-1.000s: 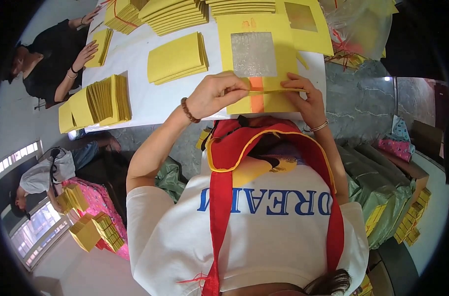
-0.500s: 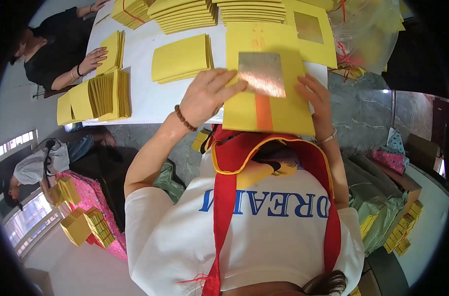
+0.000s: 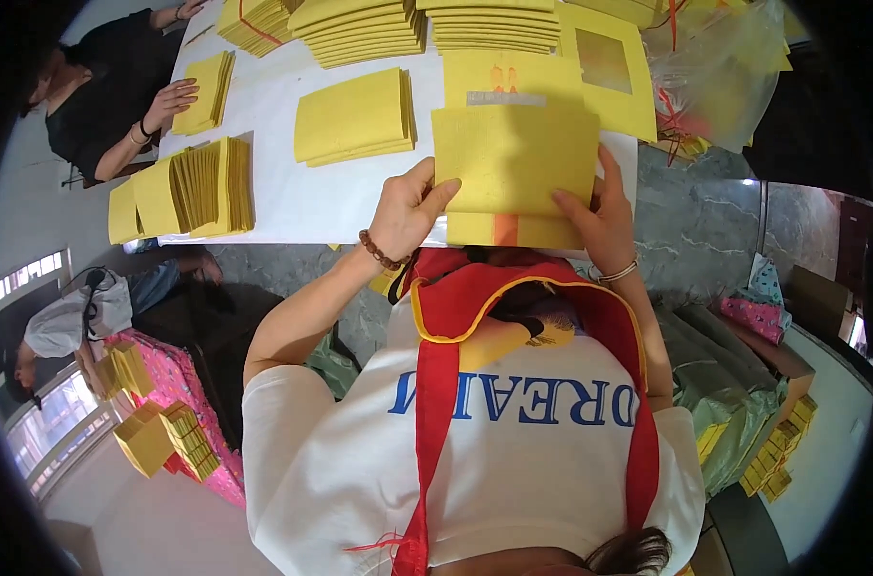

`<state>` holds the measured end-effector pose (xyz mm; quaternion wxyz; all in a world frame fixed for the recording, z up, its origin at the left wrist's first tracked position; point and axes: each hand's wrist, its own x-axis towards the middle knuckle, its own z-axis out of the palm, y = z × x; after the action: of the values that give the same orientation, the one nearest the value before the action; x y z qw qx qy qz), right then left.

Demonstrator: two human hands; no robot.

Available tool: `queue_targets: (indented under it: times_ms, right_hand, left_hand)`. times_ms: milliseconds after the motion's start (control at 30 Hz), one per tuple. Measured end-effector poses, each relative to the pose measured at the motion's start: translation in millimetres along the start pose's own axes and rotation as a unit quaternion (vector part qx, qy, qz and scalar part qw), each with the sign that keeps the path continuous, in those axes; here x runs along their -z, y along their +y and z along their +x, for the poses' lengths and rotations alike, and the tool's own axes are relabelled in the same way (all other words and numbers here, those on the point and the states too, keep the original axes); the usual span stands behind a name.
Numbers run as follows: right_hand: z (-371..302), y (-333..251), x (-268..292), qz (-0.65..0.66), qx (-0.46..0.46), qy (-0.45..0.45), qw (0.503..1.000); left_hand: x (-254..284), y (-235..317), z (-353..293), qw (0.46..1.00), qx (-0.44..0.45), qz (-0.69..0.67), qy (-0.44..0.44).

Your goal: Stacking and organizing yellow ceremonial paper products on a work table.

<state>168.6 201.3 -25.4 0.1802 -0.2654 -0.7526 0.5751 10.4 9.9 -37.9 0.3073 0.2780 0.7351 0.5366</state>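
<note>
Yellow paper panel in head view: the panel (image 3: 515, 158) spans the gap between both grips, raised over a lower yellow sheet (image 3: 475, 230) on the white tabletop (image 3: 273, 187).
Left grip: the hand (image 3: 405, 213) pinches the panel's near left corner, thumb on top, the other fingers curled.
Right grip: the hand (image 3: 604, 221) is spread a little wider, thumb on the panel's face near its lower right corner, fingers along the right edge.
Orange strip: the strip (image 3: 505, 228) shows on the lower sheet between the grips, nearer the body than the panel.
Yellow stacks: one folded stack (image 3: 352, 117) lies just beyond the left grip; a fanned stack (image 3: 196, 192) lies well to its left.
Foil-patched sheet: this sheet (image 3: 638, 106) lies beyond the right grip, a clear plastic bag (image 3: 719, 72) beside it.
Hard to make out: the panel hides most of a silver patch (image 3: 505, 98); left fingertips are tucked from sight; whether panel and lower sheet join cannot be told; the farthest stacks (image 3: 355, 34) are cut off by the upper edge.
</note>
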Motion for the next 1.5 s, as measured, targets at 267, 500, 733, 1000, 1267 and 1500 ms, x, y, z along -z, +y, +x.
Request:
queue_targets:
  times_ms: [267,500,733,1000,1267,1500]
  right_hand:
    - [7,16,3,-0.079,0.037,-0.005,0.996]
    - [11,14,-3,-0.101,0.005,0.027,0.995]
    - [9,-1,-5,-0.111,-0.090,0.014,0.990]
    - [8,10,-9,-0.090,-0.003,0.064,0.994]
    - [8,7,-5,-0.126,-0.012,0.049,0.991]
    - [-25,8,4,-0.422,0.261,0.018,0.868]
  left_hand:
    - [-8,0,6,0.998,0.015,-0.051,0.025]
    - [-3,13,11,0.995,0.075,-0.065,0.012]
    - [2,14,11,0.996,0.082,-0.043,0.005]
    - [-29,51,21,0.849,-0.344,0.402,-0.012]
    - [-53,28,27,0.827,-0.315,0.463,-0.045]
    - [-54,25,28,0.825,-0.309,0.470,-0.047]
